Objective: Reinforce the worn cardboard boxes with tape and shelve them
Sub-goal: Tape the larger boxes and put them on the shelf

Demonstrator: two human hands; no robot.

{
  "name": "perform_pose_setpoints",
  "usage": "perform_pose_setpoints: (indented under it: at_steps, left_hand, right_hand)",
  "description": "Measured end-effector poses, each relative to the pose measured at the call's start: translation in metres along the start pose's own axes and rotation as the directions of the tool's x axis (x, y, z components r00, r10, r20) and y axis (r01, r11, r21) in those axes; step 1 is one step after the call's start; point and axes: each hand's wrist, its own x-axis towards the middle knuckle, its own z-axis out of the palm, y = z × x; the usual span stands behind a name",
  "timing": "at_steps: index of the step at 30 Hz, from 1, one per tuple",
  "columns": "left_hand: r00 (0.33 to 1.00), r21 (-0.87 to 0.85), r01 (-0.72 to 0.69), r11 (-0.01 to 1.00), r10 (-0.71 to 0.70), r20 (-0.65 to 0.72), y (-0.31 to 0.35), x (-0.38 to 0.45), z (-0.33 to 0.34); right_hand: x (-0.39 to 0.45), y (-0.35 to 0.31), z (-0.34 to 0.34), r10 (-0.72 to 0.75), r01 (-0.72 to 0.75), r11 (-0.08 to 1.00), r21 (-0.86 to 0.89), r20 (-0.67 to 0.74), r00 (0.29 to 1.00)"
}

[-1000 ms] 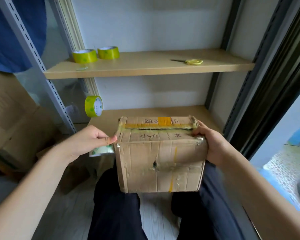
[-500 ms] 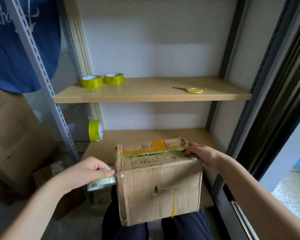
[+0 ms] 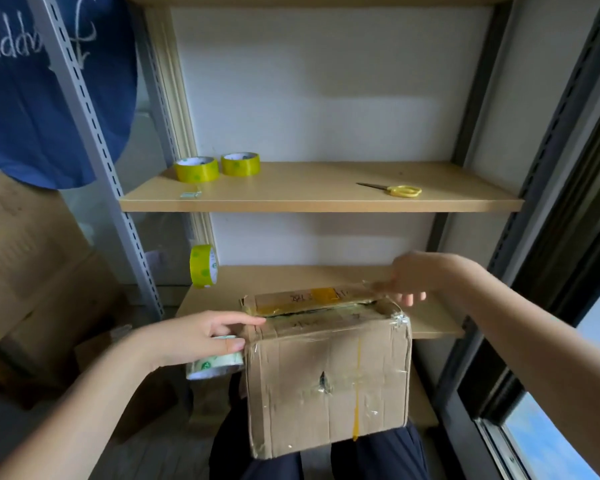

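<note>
A worn cardboard box (image 3: pixel 329 372) rests on my lap, its top flaps slightly parted and its front face torn at a small hole. My left hand (image 3: pixel 201 336) holds a roll of clear tape (image 3: pixel 215 363) against the box's upper left corner, forefinger stretched onto the top edge. My right hand (image 3: pixel 413 277) hovers blurred over the box's far right top corner, fingertips at the flap edge where a shiny strip of tape shows. Whether it pinches the tape I cannot tell.
The wooden shelf (image 3: pixel 319 199) above carries two yellow tape rolls (image 3: pixel 196 169) (image 3: pixel 240 163) and yellow-handled scissors (image 3: pixel 400 190). A third yellow roll (image 3: pixel 203 266) stands on edge on the lower shelf (image 3: pixel 430 323). Cardboard boxes (image 3: pixel 32 258) and blue cloth (image 3: pixel 45 95) sit left.
My head has tilted up, so the shelves sit lower in view. My right hand lifted from the box's right corner to above its far edge. My left hand stays at the left corner.
</note>
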Motion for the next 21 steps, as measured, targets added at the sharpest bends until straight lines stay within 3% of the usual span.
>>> perform_pose_setpoints:
  at_steps: [1,2,3,4,5,6,7,10,13,19,21]
  left_hand:
    - [1.000,0.004,-0.005,1.000,0.005,-0.002,-0.001,0.000,0.001]
    - [1.000,0.008,-0.010,1.000,0.010,-0.005,-0.002,-0.001,0.002]
    - [1.000,0.006,-0.009,1.000,0.010,-0.008,-0.002,-0.001,0.002]
    - [1.000,-0.003,-0.005,1.000,0.005,-0.012,-0.003,-0.001,0.003]
    - [1.000,-0.039,-0.002,0.999,0.002,-0.008,-0.002,-0.003,0.005]
    - [1.000,-0.121,-0.009,0.993,0.010,0.005,-0.001,-0.004,0.007]
    - [0.999,-0.218,-0.017,0.976,0.023,0.026,0.001,-0.006,0.009]
    - [0.996,-0.318,-0.001,0.948,0.029,0.083,0.006,-0.013,0.010]
    - [0.996,-0.277,0.026,0.960,-0.003,0.084,0.008,-0.018,0.010]
    - [0.992,-0.267,0.110,0.957,-0.091,0.082,0.009,-0.027,0.009]
    - [0.991,-0.275,0.106,0.956,-0.081,0.103,0.008,-0.031,0.007]
  right_hand:
    - [0.000,-0.006,-0.017,-0.016,0.013,0.998,0.060,0.041,0.999]
    - [0.003,-0.012,-0.036,-0.030,0.035,0.994,0.101,-0.043,0.999]
    - [0.008,-0.013,-0.055,-0.042,0.065,0.994,0.087,-0.250,0.967]
    - [0.013,-0.013,-0.072,-0.038,0.088,0.994,0.063,-0.558,0.829]
    - [0.018,-0.013,-0.083,0.001,0.083,0.994,0.067,-0.786,0.618]
    - [0.022,-0.010,-0.090,0.059,0.061,0.993,0.099,-0.884,0.463]
    - [0.028,-0.007,-0.094,0.106,0.003,0.993,0.120,-0.891,0.440]
    - [0.049,0.006,-0.091,0.261,-0.137,0.965,0.225,-0.740,0.620]
    - [0.061,0.017,-0.097,0.288,-0.166,0.957,0.238,-0.708,0.645]
    - [0.047,0.010,-0.123,0.218,-0.086,0.968,0.235,-0.624,0.751]
    - [0.027,0.002,-0.118,0.135,-0.030,0.985,0.169,-0.651,0.747]
